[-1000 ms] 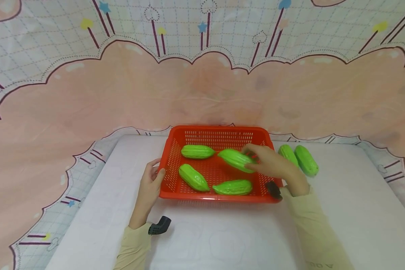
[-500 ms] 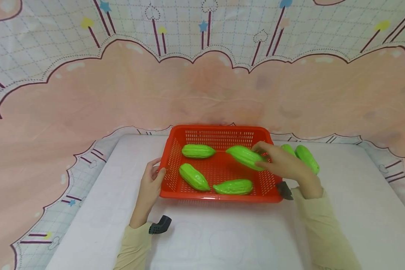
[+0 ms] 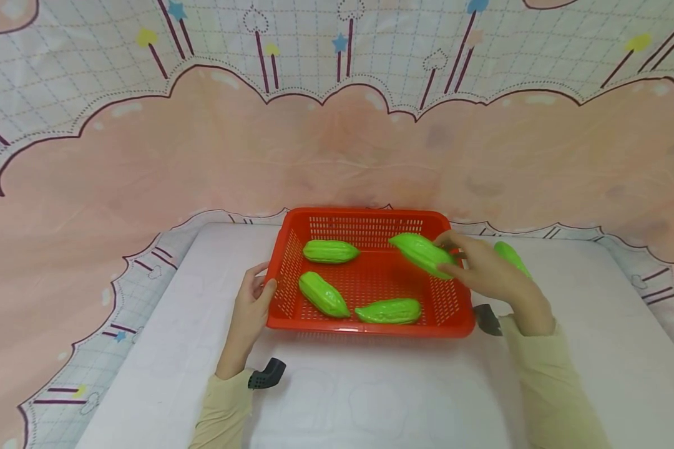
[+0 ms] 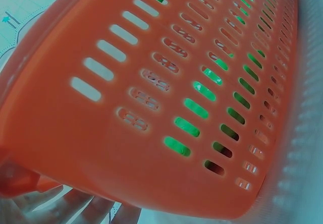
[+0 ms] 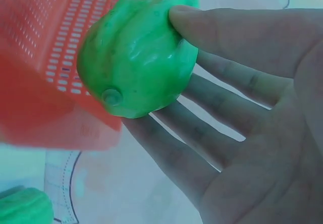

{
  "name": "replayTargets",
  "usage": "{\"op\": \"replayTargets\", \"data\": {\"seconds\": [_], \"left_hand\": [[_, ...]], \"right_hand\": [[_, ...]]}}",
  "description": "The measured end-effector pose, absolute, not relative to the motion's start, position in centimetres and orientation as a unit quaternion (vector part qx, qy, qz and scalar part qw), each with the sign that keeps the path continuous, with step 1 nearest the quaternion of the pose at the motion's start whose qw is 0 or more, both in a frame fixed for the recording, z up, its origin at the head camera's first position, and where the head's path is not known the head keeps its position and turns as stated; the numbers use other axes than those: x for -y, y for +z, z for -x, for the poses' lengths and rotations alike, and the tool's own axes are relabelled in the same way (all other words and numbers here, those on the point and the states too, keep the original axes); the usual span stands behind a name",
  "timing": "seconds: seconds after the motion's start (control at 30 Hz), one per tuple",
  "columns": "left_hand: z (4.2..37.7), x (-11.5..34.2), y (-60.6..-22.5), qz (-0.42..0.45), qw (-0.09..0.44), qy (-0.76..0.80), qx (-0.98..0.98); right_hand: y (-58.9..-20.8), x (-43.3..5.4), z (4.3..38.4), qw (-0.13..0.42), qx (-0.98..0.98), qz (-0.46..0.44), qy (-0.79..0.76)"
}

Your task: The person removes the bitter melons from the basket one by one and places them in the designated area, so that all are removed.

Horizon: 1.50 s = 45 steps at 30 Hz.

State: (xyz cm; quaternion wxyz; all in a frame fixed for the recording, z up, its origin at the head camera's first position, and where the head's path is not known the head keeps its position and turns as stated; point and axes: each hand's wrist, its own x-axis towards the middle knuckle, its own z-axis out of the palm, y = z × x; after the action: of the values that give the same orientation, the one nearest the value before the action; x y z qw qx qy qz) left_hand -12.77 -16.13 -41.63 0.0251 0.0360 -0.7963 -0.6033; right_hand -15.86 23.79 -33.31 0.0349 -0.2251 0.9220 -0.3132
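A red slotted plastic basket stands on the white table, and my left hand grips its left rim. In the left wrist view some fingers show below the basket's rim. My right hand holds a bright green ribbed bitter melon above the basket's right side, its pointed end facing left. The right wrist view shows the thumb on one side of this melon and the fingers on the other. Lying in the basket are a back melon, a left melon and a front melon.
Right of the basket another bitter melon lies on the table, partly behind my right arm. A patterned cloth hangs behind the table and spreads past its sides.
My right hand has moved right and slightly upward with the melon, toward the basket's right rim. It now covers one of two melons seen on the table earlier. My left hand keeps its place.
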Motion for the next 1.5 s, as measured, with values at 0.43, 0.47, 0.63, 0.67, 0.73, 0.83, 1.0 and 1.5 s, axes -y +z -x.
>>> {"op": "replayTargets", "data": {"seconds": [0.43, 0.47, 0.63, 0.67, 0.73, 0.83, 1.0, 1.5], "left_hand": [[12.8, 16.2, -41.8, -0.034, 0.03, -0.601, 0.798], [12.8, 16.2, -41.8, -0.035, 0.029, -0.6, 0.798], [12.8, 16.1, -41.8, -0.038, 0.026, -0.598, 0.8], [12.8, 16.1, -41.8, -0.038, 0.026, -0.598, 0.8], [12.8, 16.1, -41.7, -0.037, 0.026, -0.6, 0.799], [12.8, 16.1, -41.7, -0.037, 0.026, -0.601, 0.798], [12.8, 16.1, -41.7, -0.037, 0.026, -0.602, 0.797], [12.8, 16.1, -41.8, -0.038, 0.028, -0.604, 0.796]], "right_hand": [[-33.0, -25.4, 15.2, 0.024, -0.93, 0.187, -0.317], [-33.0, -25.5, 15.2, 0.024, -0.928, 0.187, -0.32], [-33.1, -26.1, 15.1, 0.017, -0.923, 0.191, -0.332], [-33.2, -26.3, 15.1, 0.013, -0.922, 0.192, -0.335], [-33.2, -26.6, 15.1, 0.009, -0.922, 0.191, -0.337], [-33.3, -27.0, 15.0, 0.004, -0.922, 0.187, -0.338], [-33.6, -27.7, 15.0, 0.005, -0.924, 0.174, -0.339], [-34.9, -30.2, 15.2, -0.025, -0.931, 0.166, -0.325]]}}
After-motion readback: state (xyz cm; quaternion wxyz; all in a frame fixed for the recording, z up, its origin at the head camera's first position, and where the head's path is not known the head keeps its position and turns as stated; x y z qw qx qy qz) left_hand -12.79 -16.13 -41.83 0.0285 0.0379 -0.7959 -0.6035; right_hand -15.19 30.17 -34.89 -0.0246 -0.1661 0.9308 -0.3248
